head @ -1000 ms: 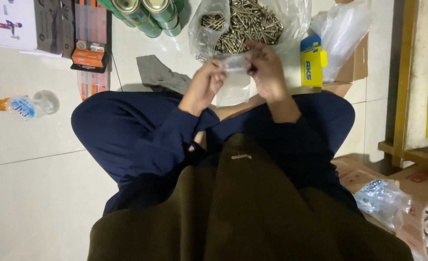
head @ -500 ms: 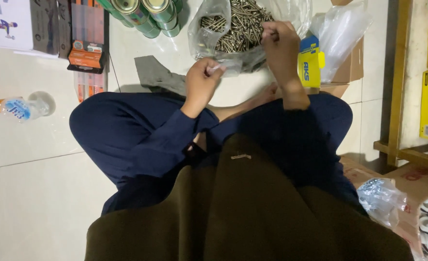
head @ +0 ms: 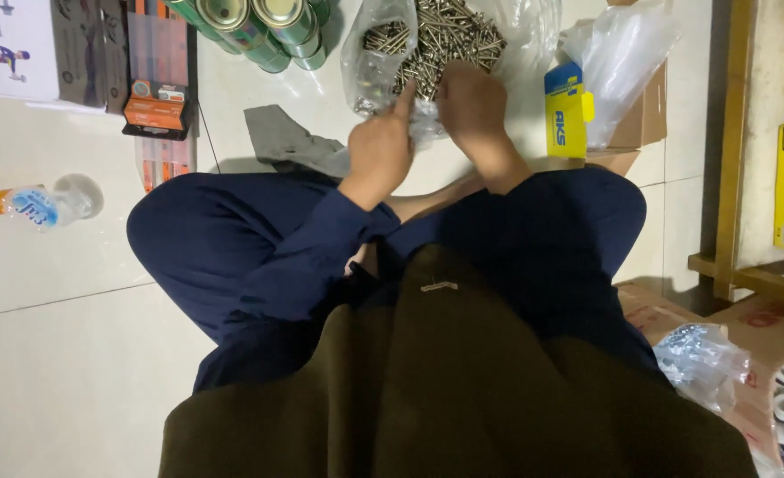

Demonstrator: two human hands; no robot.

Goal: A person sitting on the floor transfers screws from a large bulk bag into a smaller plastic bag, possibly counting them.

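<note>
I sit cross-legged on a white tiled floor [head: 55, 372]. A large clear bag of metal screws [head: 440, 31] lies open in front of my knees. My left hand [head: 378, 150] pinches a small clear plastic bag [head: 424, 124], forefinger pointing up. My right hand [head: 473, 106] rests at the near edge of the screw pile, right beside the small bag. Its fingers curl downward and are hidden, so what they hold cannot be seen.
Green cans [head: 259, 22] and an orange-black tool pack [head: 155, 102] lie at the far left. A grey cloth [head: 287, 140] and a plastic bottle [head: 42, 204] are on the floor. A yellow-blue box [head: 567, 111], cardboard boxes [head: 633, 133] and a wooden shelf [head: 728, 177] stand right.
My right hand left the small bag, reached up into the screw pile, and has come back down beside it. My left hand has stayed on the small bag and lifted slightly forward.
</note>
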